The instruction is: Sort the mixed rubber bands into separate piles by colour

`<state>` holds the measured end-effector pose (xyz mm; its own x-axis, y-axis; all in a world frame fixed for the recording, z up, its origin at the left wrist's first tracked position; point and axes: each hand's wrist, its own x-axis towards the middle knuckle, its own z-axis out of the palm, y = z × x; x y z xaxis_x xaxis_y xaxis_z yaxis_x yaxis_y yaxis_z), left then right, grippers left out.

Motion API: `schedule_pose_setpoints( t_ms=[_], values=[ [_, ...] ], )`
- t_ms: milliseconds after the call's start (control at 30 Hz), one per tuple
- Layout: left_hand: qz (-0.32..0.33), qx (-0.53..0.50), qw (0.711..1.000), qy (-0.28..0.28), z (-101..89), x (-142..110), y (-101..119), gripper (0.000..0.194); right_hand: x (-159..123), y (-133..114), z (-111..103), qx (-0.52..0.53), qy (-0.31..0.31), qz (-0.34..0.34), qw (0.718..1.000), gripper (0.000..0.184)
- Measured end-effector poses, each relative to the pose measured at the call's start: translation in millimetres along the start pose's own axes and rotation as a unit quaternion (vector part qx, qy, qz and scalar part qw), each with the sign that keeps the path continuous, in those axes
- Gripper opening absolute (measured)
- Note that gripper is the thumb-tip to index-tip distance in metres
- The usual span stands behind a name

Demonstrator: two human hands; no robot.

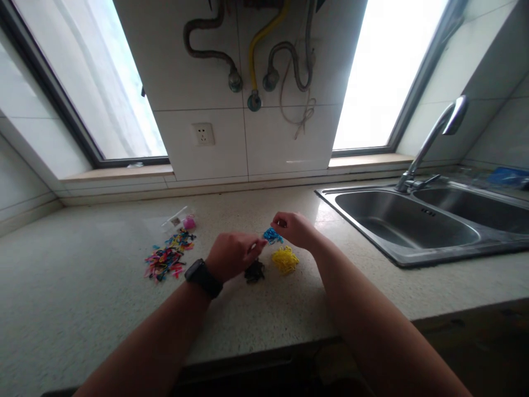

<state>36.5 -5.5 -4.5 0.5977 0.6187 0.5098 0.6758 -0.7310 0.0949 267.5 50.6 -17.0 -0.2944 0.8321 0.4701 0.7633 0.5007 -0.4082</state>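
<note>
A: Where are the small coloured loops lying?
B: Take the yellow pile (285,260) as your landmark; it is sitting on the speckled countertop (231,331). The blue pile (273,237) is lying just beyond it, the black pile (254,272) is lying just to its left, and the mixed-colour heap (163,263) is spreading well to its left.
A: And the left hand?
B: The left hand (233,255) is leaning in from the left of the yellow pile, wearing a black smartwatch (204,278). Its fingers are bending, with the thumb lying close to them; I cannot tell whether they are pinching a loop.
A: What is the right hand (295,229) doing?
B: It is arching just beyond the yellow pile, its fingers curling inward by the blue loops. Whether its fingertips are gripping one, I cannot tell.
A: What else is standing around?
B: A clear plastic container (176,219) is lying beyond the yellow pile, well leftward. A stainless-steel double sink (403,220) is filling the counter to its right, and a gooseneck faucet (431,138) is rising farther right.
</note>
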Motion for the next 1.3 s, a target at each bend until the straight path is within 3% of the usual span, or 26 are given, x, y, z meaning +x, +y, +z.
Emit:
schedule_pose_setpoints(
  t_ms=[233,333,433,567,700,867,1067,1300],
  values=[
    [-0.172,-0.048,0.972,0.156,-34.5,-18.5,-56.1,0.042,-0.3,1.7,0.8,0.003,-0.009,0.001,1.0,0.017],
    [-0.234,-0.049,0.939,0.246,-49.8,-35.1,-82.6,0.039,-0.3,3.2,2.0,0.003,-0.011,-0.001,1.0,0.017],
    [-0.287,-0.056,0.921,0.257,-61.3,-50.0,-105.7,0.04,-0.3,2.7,1.1,0.003,-0.012,-0.007,1.0,0.017],
    [-0.306,-0.075,0.914,0.255,-70.8,-59.2,-123.0,0.043,0.0,-0.2,-2.1,0.0,-0.019,-0.011,1.0,0.018],
    [-0.301,-0.062,0.93,0.202,-76.0,-61.1,-128.4,0.046,0.2,-1.2,-2.9,0.003,-0.028,-0.003,1.0,0.019],
    [-0.322,0.026,0.94,0.113,-75.2,-65.4,-142.8,0.049,0.0,0.0,-1.8,0.005,-0.038,-0.009,0.999,0.021],
    [-0.322,0.045,0.946,0.0,-58.0,-72.5,-169.5,0.034,-0.5,-3.4,-2.3,-0.007,-0.047,-0.024,0.999,0.02],
    [-0.272,0.031,0.96,-0.062,-40.2,-74.8,-182.3,0.028,-0.7,-8.2,-3.6,-0.004,-0.061,-0.023,0.998,0.019]
  ],
)
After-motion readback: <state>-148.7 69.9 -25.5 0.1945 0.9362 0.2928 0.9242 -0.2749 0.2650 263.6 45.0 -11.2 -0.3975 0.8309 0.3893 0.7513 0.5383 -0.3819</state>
